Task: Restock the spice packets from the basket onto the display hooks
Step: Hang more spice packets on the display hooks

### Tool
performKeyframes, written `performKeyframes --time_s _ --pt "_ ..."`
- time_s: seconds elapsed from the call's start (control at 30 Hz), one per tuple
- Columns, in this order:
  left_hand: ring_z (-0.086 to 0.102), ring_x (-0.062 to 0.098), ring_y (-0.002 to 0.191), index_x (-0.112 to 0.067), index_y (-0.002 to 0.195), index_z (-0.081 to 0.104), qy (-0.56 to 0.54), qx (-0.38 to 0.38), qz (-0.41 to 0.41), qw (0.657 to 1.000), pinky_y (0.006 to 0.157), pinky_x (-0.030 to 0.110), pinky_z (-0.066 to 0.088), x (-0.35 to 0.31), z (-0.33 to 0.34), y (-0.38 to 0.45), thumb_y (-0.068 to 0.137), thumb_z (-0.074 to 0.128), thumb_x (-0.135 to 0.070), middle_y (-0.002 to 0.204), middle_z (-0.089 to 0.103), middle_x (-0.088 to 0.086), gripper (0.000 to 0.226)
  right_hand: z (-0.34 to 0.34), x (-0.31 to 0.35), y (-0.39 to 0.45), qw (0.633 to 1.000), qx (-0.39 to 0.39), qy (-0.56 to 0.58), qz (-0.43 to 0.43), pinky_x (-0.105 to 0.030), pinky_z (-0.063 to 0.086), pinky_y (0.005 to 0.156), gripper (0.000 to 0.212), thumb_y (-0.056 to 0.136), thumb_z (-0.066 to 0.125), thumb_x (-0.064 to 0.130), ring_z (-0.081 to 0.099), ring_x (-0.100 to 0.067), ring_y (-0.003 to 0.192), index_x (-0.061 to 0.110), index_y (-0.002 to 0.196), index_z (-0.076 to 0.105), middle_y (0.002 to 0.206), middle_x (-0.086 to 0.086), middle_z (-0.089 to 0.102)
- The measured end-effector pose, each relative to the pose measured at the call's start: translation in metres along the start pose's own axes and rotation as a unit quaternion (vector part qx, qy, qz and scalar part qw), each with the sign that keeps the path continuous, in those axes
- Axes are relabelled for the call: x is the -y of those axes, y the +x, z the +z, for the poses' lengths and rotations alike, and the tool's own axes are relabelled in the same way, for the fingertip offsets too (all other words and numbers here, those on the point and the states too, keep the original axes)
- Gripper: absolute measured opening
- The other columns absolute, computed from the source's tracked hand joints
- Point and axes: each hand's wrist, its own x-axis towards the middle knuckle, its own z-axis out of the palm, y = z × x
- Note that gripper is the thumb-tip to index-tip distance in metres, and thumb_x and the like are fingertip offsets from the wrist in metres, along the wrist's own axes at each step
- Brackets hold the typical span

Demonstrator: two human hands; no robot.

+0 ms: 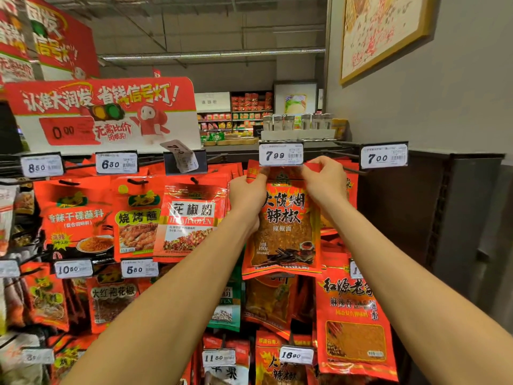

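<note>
A red chili-flake spice packet [286, 232] hangs in front of the display, its top edge right under the 7.99 price tag [281, 154]. My left hand [247, 194] pinches the packet's top left corner. My right hand [324, 182] pinches its top right corner. The hook behind the tag is hidden by the tag and my fingers. The basket is out of view.
Rows of red spice packets hang on hooks left, right and below, such as the pepper powder packet [191, 220] and a large red packet [356, 326]. A loose 7.00 tag [181, 155] dangles at the left. Spice jars [297, 122] stand on top. A grey wall [458, 107] rises at the right.
</note>
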Motion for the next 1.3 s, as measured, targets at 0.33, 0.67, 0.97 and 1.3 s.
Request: performKeyframes --time_s 0.33,0.67,0.97,1.3 --pt "0.071 0.031 0.080 -0.010 0.078 0.068 0.055 0.009 -0.023 0.998 0.072 0.043 0.057 0.000 -0.001 0.006 0.086 0.077 -0.044 0.082 0.074 0.013 0.036 0.008 -0.002 0.004 0.997 0.002 -0.074 0.004 -0.042 0.051 0.085 0.023 0.092 0.069 0.042 0.060 -0.026 0.102 0.019 0.090 0.063 0.107 -0.006 0.065" --pt "0.053 0.010 0.077 -0.026 0.083 0.060 0.181 -0.024 0.095 0.979 0.068 0.027 0.042 0.021 -0.014 0.000 0.092 0.068 -0.046 0.082 0.053 -0.012 0.024 0.008 -0.027 -0.004 0.998 0.003 -0.006 0.068 -0.033 0.038 0.080 0.056 0.089 0.072 0.048 0.053 -0.019 0.100 0.018 0.129 0.046 0.094 0.016 0.047" --pt "0.069 0.029 0.100 -0.012 0.107 0.070 0.083 -0.012 -0.036 0.996 0.095 0.048 0.055 0.040 0.002 0.018 0.098 0.061 -0.038 0.104 0.074 0.008 0.029 0.024 -0.057 0.005 0.989 0.019 0.080 0.120 -0.037 0.046 0.089 0.037 0.094 0.067 0.042 0.059 -0.020 0.101 0.013 0.117 0.068 0.105 0.000 0.065" --pt "0.060 0.033 0.123 -0.007 0.124 0.066 0.165 -0.073 -0.012 0.984 0.107 0.043 0.047 0.058 0.030 0.088 0.096 0.067 -0.036 0.129 0.067 0.013 0.040 0.067 -0.085 0.063 0.985 0.033 0.038 0.166 -0.037 0.052 0.091 0.023 0.091 0.071 0.039 0.063 -0.025 0.096 0.016 0.094 0.071 0.100 -0.005 0.070"
